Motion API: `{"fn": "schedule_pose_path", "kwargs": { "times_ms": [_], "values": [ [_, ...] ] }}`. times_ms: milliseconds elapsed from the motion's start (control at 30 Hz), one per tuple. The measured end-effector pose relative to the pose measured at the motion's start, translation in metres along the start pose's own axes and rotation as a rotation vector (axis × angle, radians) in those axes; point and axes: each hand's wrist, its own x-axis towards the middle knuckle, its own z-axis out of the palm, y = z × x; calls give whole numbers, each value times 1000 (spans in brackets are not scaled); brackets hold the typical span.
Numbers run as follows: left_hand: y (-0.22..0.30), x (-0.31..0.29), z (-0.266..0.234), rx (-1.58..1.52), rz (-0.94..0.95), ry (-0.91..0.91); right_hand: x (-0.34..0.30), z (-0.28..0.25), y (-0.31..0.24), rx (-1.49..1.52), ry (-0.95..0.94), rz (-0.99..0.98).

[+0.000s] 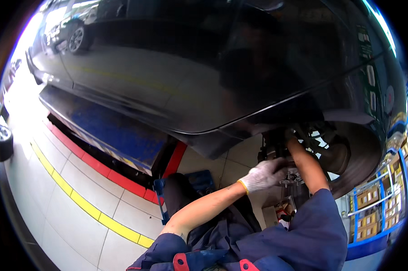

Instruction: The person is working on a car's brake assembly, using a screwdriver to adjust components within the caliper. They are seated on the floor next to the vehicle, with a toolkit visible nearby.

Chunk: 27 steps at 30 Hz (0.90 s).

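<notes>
A dark car body [176, 58] stretches over me, and its open wheel arch [357, 140] is at the right. My left hand [262, 175], in a pale glove, reaches to the metal suspension and brake parts [290, 177] under the arch. Its fingertips are dark and blurred against these parts, so whether they grip anything does not show. The bare right forearm [310, 167] goes up into the arch. At its end my right hand [289, 134] is lost in shadow among the parts, its fingers hidden.
Below the hands stands an open box [271, 216] of small items. A blue lift platform [113, 131] lies under the car at left, edged by red and yellow floor lines. Beside my leg is a blue plastic piece [201, 180]. Shelves with cartons [369, 196] stand at right.
</notes>
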Motion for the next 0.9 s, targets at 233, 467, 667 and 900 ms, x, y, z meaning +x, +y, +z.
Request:
{"fn": "schedule_pose_path", "kwargs": {
  "times_ms": [233, 467, 667, 900],
  "values": [
    [-101, 54, -34, 910, 297, 58, 13, -14, 58, -680, -74, -484],
    [-92, 142, -23, -111, -316, 125, 17, -14, 67, 361, -201, 87],
    [-149, 188, -29, -136, -354, -123, 40, -2, 96, -214, -100, -371],
    [-217, 204, -40, 985, 459, -230, 25, -16, 9, -639, -318, -276]
  ]
}}
